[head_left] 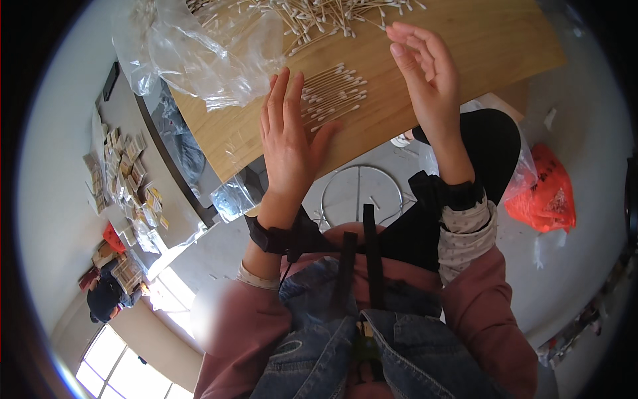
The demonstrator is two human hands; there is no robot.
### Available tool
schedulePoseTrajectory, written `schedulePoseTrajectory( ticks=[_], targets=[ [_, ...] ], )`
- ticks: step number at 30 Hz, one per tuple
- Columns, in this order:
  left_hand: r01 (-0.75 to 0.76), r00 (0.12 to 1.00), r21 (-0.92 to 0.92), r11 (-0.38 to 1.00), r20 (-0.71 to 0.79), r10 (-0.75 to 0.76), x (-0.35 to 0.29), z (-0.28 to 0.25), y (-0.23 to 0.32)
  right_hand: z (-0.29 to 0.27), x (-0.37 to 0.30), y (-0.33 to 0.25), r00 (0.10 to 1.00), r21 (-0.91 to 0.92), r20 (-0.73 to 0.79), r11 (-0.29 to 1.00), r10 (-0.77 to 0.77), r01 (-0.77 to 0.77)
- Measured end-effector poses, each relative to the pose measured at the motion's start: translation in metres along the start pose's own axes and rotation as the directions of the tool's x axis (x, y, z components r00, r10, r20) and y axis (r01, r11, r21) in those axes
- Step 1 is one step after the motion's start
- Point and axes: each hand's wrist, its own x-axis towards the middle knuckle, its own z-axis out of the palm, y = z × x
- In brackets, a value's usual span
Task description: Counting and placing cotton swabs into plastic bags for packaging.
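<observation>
On the wooden table, a small batch of cotton swabs point(335, 93) lies roughly side by side. My left hand point(287, 136) rests at the left end of this batch, fingers stretched out and thumb spread along its near side. To the right, my right hand point(432, 80) is held over the table with thumb and fingers apart and nothing visible between them. Beyond both hands, a loose heap of cotton swabs point(325, 16) lies crisscrossed at the far edge of the view. One swab from the heap points toward my right fingertips; whether they touch it I cannot tell.
A crumpled clear plastic bag point(199, 53) covers the table's far left part. The wooden table point(492, 46) ends close in front of me. A red plastic bag point(545, 193) sits on the floor at right. Many small packs point(126, 173) lie on another surface at left, with a person point(106, 296) beyond.
</observation>
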Motion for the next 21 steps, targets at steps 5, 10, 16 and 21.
schedulePoseTrajectory(
  ticks=[5, 10, 16, 21],
  targets=[
    [0.123, 0.990, -0.149, 0.981, -0.048, -0.131, 0.000, 0.005, 0.002, 0.002, -0.005, 0.002, 0.999, 0.052, 0.047, 0.998, 0.017, -0.019],
    [0.469, 0.828, -0.621, 0.628, 0.061, -0.558, -0.002, 0.006, 0.020, 0.026, -0.014, 0.001, 0.993, 0.313, 0.017, 0.943, 0.115, -0.114],
    [0.277, 0.840, -0.735, 0.619, -0.128, -0.528, 0.006, 0.017, 0.027, 0.047, -0.030, -0.009, 0.985, 0.314, 0.011, 0.935, 0.172, -0.167],
    [0.234, 0.804, -0.829, 0.507, -0.128, -0.581, 0.008, 0.024, 0.031, 0.062, -0.038, -0.015, 0.982, 0.374, 0.000, 0.911, 0.190, -0.177]
  ],
)
